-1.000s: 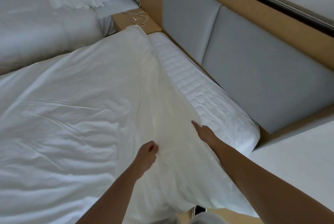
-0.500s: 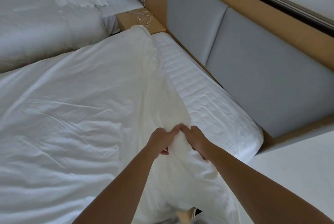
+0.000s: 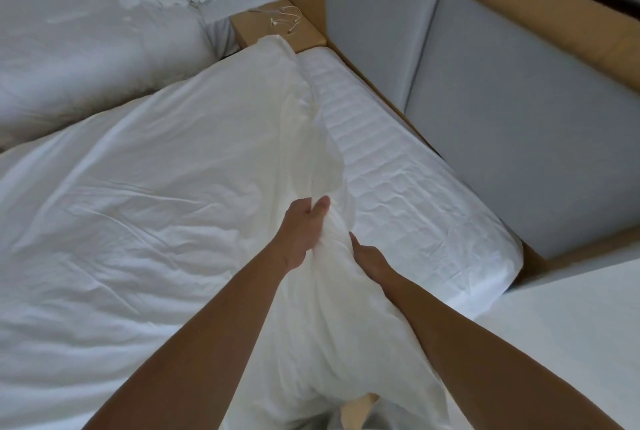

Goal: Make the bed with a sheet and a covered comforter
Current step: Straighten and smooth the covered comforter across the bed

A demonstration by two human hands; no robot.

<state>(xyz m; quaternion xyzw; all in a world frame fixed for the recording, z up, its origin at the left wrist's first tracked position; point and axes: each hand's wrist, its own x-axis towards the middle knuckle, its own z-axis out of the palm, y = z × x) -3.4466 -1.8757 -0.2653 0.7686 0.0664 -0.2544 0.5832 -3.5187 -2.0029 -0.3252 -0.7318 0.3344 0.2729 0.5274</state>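
A wrinkled white sheet [image 3: 145, 221] covers most of the bed, with its head-end edge bunched into a raised ridge. My left hand [image 3: 301, 232] lies along the left side of that ridge, fingers straight and pointing up the bed. My right hand [image 3: 369, 256] grips the ridge from the right, its fingers buried in the cloth. To the right of the ridge the quilted white mattress [image 3: 415, 207] is bare up to the grey padded headboard [image 3: 519, 117].
A second bed with rumpled white bedding [image 3: 86, 41] stands at the left. Between the beds sits a wooden nightstand [image 3: 273, 27] with white cables on it. A white surface [image 3: 571, 343] fills the lower right corner.
My hands came together on the sheet's edge and bunched it into a ridge. The left hand has since slid further up the bed while the right dropped back. The camera moved closer.
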